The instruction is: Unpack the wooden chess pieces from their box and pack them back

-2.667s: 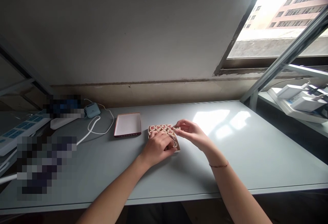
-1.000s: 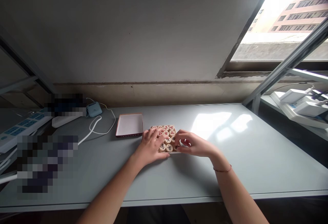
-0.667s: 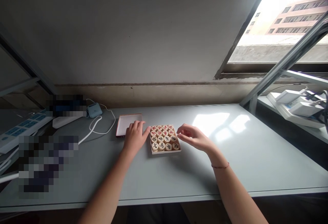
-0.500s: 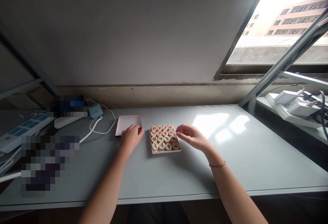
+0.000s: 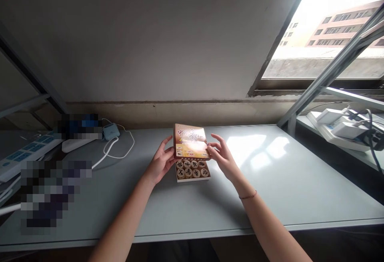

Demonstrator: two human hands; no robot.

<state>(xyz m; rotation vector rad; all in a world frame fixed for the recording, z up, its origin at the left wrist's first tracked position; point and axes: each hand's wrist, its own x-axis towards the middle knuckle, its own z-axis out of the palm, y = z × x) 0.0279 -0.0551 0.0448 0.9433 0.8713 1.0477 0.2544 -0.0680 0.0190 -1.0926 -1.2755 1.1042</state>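
At the far left of the frame, a power strip (image 5: 33, 149) is lying on the grey worktop (image 5: 270, 190). Right of it, a small blue device (image 5: 111, 131) is sitting near the back edge, and a white cable (image 5: 132, 138) is looping beside it. Near the centre, the left hand (image 5: 164, 157) is holding the left edge of a printed lid (image 5: 192, 144), its thumb and fingers closing on that side. The lid is tilting at the middle of the frame, its printed face showing. Just below it, an open box (image 5: 193, 180) is resting on the worktop, with round pieces marked in black (image 5: 188, 173) filling its visible rows; the lid is hiding the rest. The right hand (image 5: 220, 152) is gripping the lid's right edge, its upper fingers spreading away. White adapters (image 5: 330, 122) are crowding a shelf (image 5: 336, 144) at the right.
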